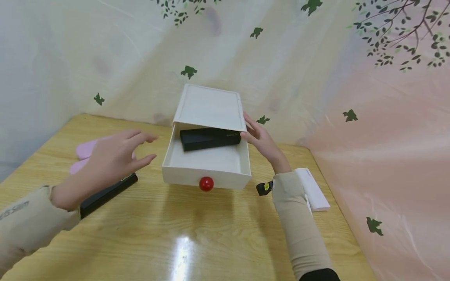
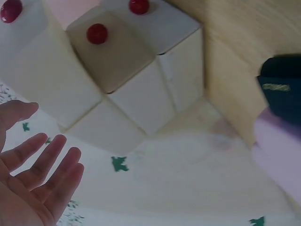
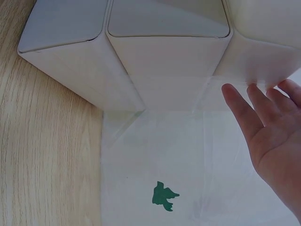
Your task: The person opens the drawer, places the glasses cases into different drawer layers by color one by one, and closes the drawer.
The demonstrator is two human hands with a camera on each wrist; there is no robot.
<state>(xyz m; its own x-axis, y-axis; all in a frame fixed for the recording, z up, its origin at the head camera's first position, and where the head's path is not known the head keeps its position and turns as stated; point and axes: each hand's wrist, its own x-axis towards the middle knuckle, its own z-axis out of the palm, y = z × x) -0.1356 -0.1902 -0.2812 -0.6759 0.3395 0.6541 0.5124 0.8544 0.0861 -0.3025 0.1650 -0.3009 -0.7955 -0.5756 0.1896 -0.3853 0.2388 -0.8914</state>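
A white drawer cabinet (image 1: 213, 105) stands on the table with its top drawer (image 1: 207, 176) pulled out toward me. The drawer's front carries a red knob (image 1: 206, 184). Inside it, slightly aslant, lies a long black box (image 1: 211, 139), its back partly under the cabinet's top. My right hand (image 1: 261, 143) touches the right side of the cabinet near the drawer opening, with its fingers fairly straight in the right wrist view. To the left of the drawer, my left hand (image 1: 114, 158) hovers in the air with spread fingers, holding nothing.
Below my left hand lie another long black box (image 1: 109, 196) and pink objects (image 1: 85, 150), partly hidden. A white box (image 1: 314, 190) and a small black item (image 1: 263, 188) with a yellow mark lie by my right sleeve. A patterned curtain (image 1: 140, 78) hangs behind.
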